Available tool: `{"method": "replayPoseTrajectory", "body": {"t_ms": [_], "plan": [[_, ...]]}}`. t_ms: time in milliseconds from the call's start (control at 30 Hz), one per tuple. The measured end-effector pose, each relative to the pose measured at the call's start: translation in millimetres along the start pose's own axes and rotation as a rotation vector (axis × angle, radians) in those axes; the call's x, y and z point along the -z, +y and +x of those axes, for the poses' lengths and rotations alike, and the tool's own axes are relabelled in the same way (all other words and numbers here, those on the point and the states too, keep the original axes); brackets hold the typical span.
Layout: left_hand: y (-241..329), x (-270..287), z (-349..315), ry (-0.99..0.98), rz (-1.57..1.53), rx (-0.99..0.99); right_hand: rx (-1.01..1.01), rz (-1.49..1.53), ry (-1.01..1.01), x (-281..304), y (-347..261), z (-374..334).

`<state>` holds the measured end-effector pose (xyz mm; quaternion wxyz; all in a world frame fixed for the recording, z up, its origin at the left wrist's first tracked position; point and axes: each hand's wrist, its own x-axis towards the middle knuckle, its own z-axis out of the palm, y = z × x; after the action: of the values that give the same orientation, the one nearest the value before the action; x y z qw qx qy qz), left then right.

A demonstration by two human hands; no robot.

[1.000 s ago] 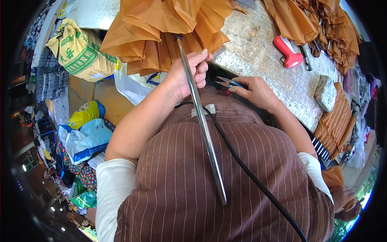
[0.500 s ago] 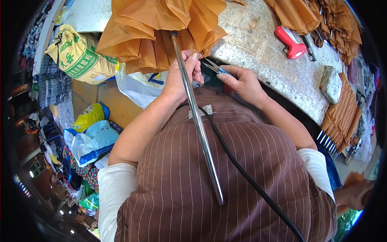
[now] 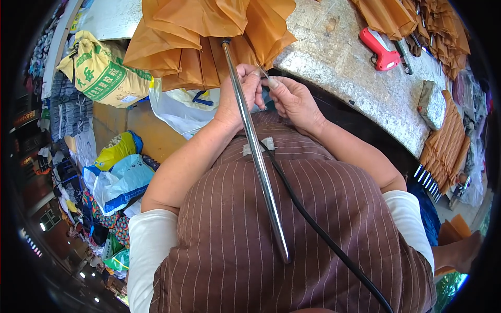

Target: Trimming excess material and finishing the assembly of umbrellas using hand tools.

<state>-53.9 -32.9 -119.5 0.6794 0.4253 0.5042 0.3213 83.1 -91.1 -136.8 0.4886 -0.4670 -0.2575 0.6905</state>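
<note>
A brown-orange umbrella canopy hangs in folds in front of me. Its shiny metal shaft slants down over my striped apron. Closed at the canopy's lower right edge, my left hand pinches the cloth rim beside the shaft, thumb on top. My right hand is close by on the right, thumb and forefinger pressed together on a thin, pale, pointed thing that reaches up to that rim. Whether it is a needle, a thread or a blade tip I cannot tell. The blue-handled snips are out of sight.
On the worn table lie a red glue gun, a wrapped grey block and more brown-orange canopies. A printed sack and plastic bags stand at left. A black cable crosses my apron.
My right hand has moved left and up to my left hand, its fingers now pinched. The blue-handled snips it held have gone from view. My left hand stays at the canopy rim.
</note>
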Motion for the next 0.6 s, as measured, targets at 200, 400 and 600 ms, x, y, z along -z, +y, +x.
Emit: {"method": "replayPoseTrajectory", "body": {"t_ms": [200, 400, 600], "plan": [[4, -6, 1, -0.011, 0.005, -0.022, -0.08, 0.331, -0.005, -7, 6, -1], [7, -2, 0, -0.006, 0.143, -0.004, -0.052, 0.225, 0.05, -11, 10, -4], [10, 5, 0, -0.011, 0.181, 0.004, 0.007, 0.204, 0.044, -18, 12, -4]]}}
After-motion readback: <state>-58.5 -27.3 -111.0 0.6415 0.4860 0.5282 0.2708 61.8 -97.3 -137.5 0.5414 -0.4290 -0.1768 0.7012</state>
